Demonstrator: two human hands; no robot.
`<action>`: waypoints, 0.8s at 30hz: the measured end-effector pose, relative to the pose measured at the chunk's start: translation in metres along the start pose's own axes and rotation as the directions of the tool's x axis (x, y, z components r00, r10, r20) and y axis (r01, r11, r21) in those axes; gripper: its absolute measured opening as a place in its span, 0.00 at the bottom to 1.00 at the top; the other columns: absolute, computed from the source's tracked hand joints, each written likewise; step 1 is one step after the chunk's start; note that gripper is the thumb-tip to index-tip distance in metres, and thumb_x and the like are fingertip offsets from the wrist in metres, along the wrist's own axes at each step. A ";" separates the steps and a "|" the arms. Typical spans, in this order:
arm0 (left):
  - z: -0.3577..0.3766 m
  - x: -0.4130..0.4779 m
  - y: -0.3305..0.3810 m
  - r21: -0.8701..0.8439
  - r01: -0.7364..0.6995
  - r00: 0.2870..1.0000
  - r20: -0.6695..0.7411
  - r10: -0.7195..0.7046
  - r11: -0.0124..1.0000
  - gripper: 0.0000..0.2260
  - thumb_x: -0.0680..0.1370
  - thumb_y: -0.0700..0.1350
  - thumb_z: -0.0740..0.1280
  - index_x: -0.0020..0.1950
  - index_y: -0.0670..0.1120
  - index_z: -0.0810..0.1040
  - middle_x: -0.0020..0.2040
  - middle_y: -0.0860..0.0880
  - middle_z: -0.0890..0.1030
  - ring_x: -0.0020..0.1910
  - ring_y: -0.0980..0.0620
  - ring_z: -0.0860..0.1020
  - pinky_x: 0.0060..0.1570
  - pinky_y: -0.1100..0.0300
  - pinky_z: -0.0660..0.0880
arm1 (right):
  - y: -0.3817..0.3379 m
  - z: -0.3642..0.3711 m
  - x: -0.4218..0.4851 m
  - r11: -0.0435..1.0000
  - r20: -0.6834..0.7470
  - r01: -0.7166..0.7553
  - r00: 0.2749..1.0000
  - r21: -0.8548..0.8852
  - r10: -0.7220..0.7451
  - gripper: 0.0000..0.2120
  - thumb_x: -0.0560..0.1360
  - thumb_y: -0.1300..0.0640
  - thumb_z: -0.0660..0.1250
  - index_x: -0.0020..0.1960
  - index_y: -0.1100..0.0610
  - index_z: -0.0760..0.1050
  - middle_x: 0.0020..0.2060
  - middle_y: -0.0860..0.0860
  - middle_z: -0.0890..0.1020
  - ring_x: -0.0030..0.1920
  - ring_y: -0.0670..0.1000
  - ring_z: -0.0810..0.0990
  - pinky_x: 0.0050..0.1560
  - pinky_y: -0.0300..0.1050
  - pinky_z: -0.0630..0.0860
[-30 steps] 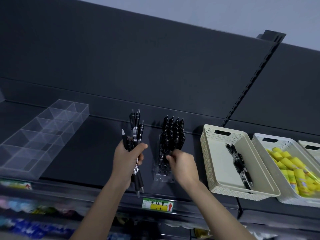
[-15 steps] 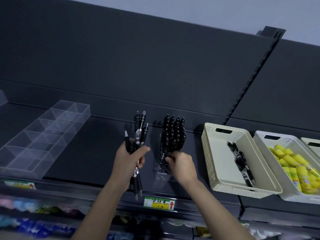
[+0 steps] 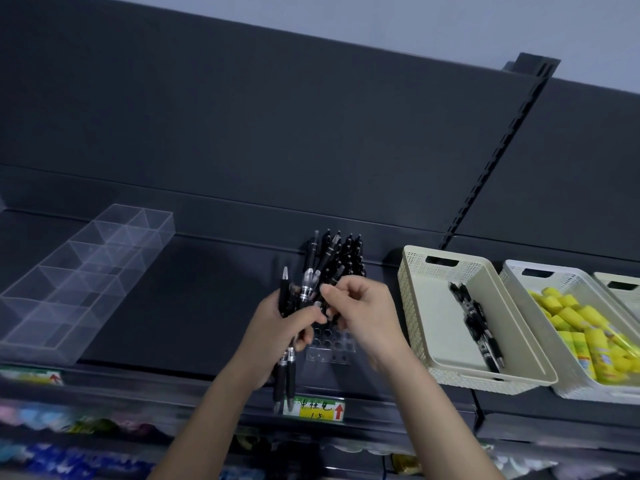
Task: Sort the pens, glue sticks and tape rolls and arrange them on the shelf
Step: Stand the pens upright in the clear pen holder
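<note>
My left hand (image 3: pixel 282 327) grips a bundle of black pens (image 3: pixel 289 362), tips down, in front of the dark shelf. My right hand (image 3: pixel 360 313) has its fingers curled at the top of that bundle and pinches one pen (image 3: pixel 310 282) there. Behind both hands stands a clear pen holder (image 3: pixel 330 346) with round holes; several black pens (image 3: pixel 348 252) stand upright in its back rows. To the right, a beige basket (image 3: pixel 446 327) holds a few more black pens (image 3: pixel 476 323). A white basket (image 3: pixel 519 282) beside it is full of yellow glue sticks (image 3: pixel 581 327).
A clear divided organiser tray (image 3: pixel 79 278) lies at the left on the dark shelf (image 3: pixel 207 289). A third basket (image 3: pixel 620 287) shows at the right edge. A yellow price tag (image 3: pixel 313 407) hangs on the shelf front. Blurred coloured goods fill the lower shelf.
My right hand has left the pen holder and moved left to the top of the bundle. My left hand has shifted right with the bundle, closer to the holder.
</note>
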State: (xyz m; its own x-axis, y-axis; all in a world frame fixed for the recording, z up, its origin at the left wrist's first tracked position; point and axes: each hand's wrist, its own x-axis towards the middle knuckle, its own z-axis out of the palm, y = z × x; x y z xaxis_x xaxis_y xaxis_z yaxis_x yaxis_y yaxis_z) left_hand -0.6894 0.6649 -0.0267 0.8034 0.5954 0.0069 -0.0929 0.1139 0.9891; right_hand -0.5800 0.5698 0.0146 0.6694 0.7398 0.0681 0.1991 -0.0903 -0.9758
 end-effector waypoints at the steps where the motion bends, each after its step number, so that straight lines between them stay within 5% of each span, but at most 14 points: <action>1: 0.001 0.000 -0.002 -0.049 0.009 1.000 -0.024 -0.011 0.999 0.07 0.70 0.45 0.72 0.45 0.45 0.79 0.36 0.44 0.81 0.30 0.51 0.76 0.29 0.62 0.72 | 0.001 -0.001 -0.001 1.000 -0.025 -0.009 1.000 0.016 0.010 0.16 0.75 0.59 0.69 0.35 0.70 0.71 0.26 0.53 0.77 0.27 0.47 0.71 0.27 0.38 0.69; 6: -0.002 0.003 -0.011 -0.249 0.096 0.976 -0.164 -0.140 0.964 0.04 0.76 0.39 0.69 0.48 0.42 0.76 0.37 0.47 0.83 0.39 0.44 0.84 0.37 0.58 0.80 | 0.001 -0.010 0.003 0.996 -0.235 -0.022 0.971 0.090 0.043 0.12 0.76 0.61 0.66 0.36 0.65 0.74 0.30 0.55 0.79 0.29 0.47 0.75 0.29 0.38 0.73; 10: -0.011 0.006 -0.019 -0.147 0.123 0.910 -0.379 -0.170 0.981 0.03 0.75 0.36 0.67 0.46 0.43 0.74 0.32 0.49 0.80 0.28 0.54 0.77 0.25 0.62 0.72 | 0.004 -0.032 0.015 0.992 -0.425 0.034 0.901 -0.125 -0.084 0.14 0.76 0.57 0.65 0.33 0.57 0.72 0.25 0.47 0.76 0.28 0.46 0.71 0.30 0.39 0.69; 15: -0.017 0.009 -0.025 -0.102 0.083 0.866 -0.484 -0.123 0.991 0.04 0.75 0.37 0.67 0.42 0.44 0.73 0.28 0.52 0.76 0.25 0.57 0.71 0.23 0.62 0.68 | 0.023 -0.036 0.021 0.870 -0.294 0.018 0.938 -0.493 -0.185 0.11 0.77 0.56 0.65 0.36 0.56 0.73 0.31 0.49 0.77 0.33 0.49 0.73 0.32 0.36 0.66; 19: -0.018 0.009 -0.027 -0.086 0.076 0.871 -0.479 -0.108 0.993 0.05 0.76 0.42 0.69 0.44 0.44 0.73 0.28 0.54 0.76 0.25 0.57 0.72 0.24 0.62 0.69 | 0.034 -0.030 0.021 0.803 -0.231 0.001 0.957 -0.596 -0.173 0.14 0.77 0.56 0.65 0.34 0.55 0.67 0.30 0.49 0.73 0.30 0.45 0.68 0.29 0.37 0.62; 24: -0.017 0.008 -0.028 -0.047 0.072 0.880 -0.466 -0.086 0.996 0.09 0.77 0.47 0.69 0.43 0.45 0.72 0.29 0.52 0.75 0.25 0.56 0.70 0.24 0.63 0.69 | 0.034 -0.023 0.020 0.768 -0.246 -0.011 0.950 -0.640 -0.191 0.04 0.77 0.56 0.66 0.48 0.56 0.72 0.37 0.48 0.78 0.37 0.50 0.75 0.37 0.42 0.69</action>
State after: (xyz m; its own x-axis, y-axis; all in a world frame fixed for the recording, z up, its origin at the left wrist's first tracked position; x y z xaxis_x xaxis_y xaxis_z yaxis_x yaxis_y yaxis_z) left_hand -0.6908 0.6798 -0.0573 0.4409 0.8854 -0.1475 -0.0624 0.1942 0.9790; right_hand -0.5434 0.5656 -0.0129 0.7738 0.5564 0.3026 0.6039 -0.5041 -0.6174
